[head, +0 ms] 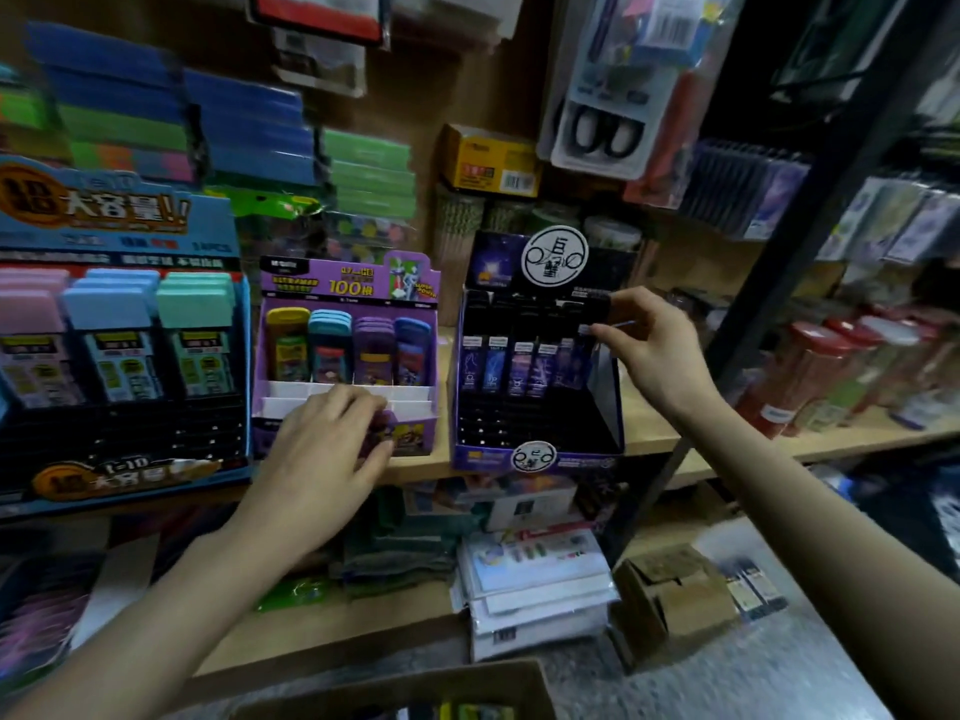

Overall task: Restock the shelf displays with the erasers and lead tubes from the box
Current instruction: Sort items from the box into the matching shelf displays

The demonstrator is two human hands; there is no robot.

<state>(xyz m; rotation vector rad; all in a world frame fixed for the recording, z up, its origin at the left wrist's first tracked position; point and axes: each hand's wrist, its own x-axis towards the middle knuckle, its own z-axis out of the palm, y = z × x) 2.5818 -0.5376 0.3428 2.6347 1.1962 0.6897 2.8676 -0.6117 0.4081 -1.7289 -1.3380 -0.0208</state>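
Three displays stood side by side on the wooden shelf [654, 428]. The blue display [130, 480] held erasers [111, 309] in three columns: pink, blue, green. The purple display [311, 283] held lead tubes [330, 345] in four columns, its front tiers bare. The dark display [483, 457] held one row of about six dark tubes [519, 366]. The cardboard box [467, 678] sat below, at the frame's bottom edge, its contents blurred.

The left hand [322, 449] rested palm down on the purple display's front lip, fingers [358, 402] curled; whether they held anything I could not tell. The right hand [660, 350] reached in from the right, thumb and forefinger pinching the rightmost dark tube's top.
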